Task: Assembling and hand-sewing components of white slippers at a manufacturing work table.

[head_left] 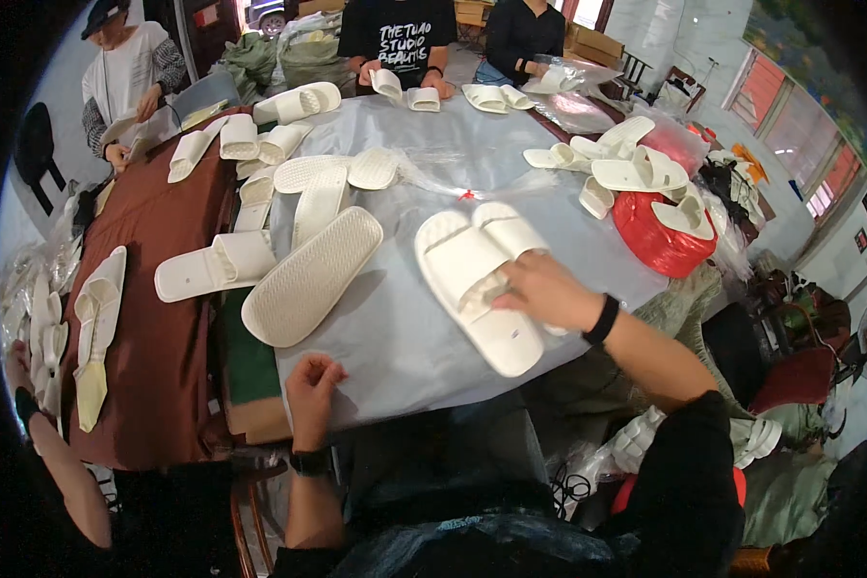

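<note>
A pair of white slide slippers point(462, 260) stands over the grey-covered table, toes pointing away from me. My right hand point(554, 289) grips the pair at the right-hand straps, with its fingers partly hidden behind them. At the table's near edge, my left hand point(310, 387) is curled closed with nothing visible in it. Just beyond it lies a white slipper point(313, 277) with its textured sole facing up. Another white slipper point(217, 267) rests to its left. A clear plastic bag point(443, 173) with a red tie is spread beyond the pair in my right hand.
More white slippers point(303, 101) lie along the left and far sides. At right, slippers point(641, 171) rest on and around a red plastic-wrapped bundle point(660, 231). A brown-covered table point(159, 366) adjoins on the left. Several people point(400, 43) handle slippers around the tables.
</note>
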Motion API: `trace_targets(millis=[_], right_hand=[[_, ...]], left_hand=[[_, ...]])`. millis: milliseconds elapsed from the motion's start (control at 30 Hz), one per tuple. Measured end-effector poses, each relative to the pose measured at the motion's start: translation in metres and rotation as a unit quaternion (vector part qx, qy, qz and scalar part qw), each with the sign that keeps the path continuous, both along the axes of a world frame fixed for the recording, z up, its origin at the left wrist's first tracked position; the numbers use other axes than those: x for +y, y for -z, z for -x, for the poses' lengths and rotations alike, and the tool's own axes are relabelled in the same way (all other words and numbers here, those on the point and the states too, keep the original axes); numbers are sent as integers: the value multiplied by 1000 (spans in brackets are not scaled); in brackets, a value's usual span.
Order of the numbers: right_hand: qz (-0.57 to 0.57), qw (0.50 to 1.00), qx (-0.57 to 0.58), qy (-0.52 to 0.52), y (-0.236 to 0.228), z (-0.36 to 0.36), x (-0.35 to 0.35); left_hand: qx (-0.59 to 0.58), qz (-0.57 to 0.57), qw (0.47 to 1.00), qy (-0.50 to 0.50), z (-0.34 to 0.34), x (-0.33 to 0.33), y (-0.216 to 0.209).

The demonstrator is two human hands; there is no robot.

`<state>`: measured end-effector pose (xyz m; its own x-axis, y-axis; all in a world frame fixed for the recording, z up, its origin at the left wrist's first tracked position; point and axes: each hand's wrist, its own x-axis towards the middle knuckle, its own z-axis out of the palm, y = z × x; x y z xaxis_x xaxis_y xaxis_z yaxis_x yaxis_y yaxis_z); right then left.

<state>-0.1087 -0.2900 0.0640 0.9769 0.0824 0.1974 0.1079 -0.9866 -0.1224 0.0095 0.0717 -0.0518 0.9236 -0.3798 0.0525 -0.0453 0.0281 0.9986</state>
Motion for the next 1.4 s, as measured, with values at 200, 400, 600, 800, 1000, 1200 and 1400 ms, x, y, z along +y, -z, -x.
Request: trace_targets(millis=[200, 400, 600, 800, 1000, 1200, 1400], right_hand=[[-85, 967, 43, 238, -84, -23, -146], [141, 910, -112, 373, -116, 23, -345], [-84, 957, -135, 241, -101, -4, -179], [-391, 894, -167, -142, -145, 12, 30], [-132, 897, -232, -353, -188, 54, 30], [-200, 870, -269, -363, -187, 2, 70], [-244, 858, -290, -346, -175, 9, 76]], left_hand=[[14, 23, 1000, 13, 2, 6, -4], [18, 37, 999, 23, 1, -4, 1], [18, 10, 1000, -9, 6, 3, -7], [17, -40, 999, -17, 5, 7, -5], [-5, -8, 1000, 13, 8, -15, -7], [-3, 14, 1000, 15, 8, -2, -5], [-3, -4, 1000, 1, 7, 0, -5]])
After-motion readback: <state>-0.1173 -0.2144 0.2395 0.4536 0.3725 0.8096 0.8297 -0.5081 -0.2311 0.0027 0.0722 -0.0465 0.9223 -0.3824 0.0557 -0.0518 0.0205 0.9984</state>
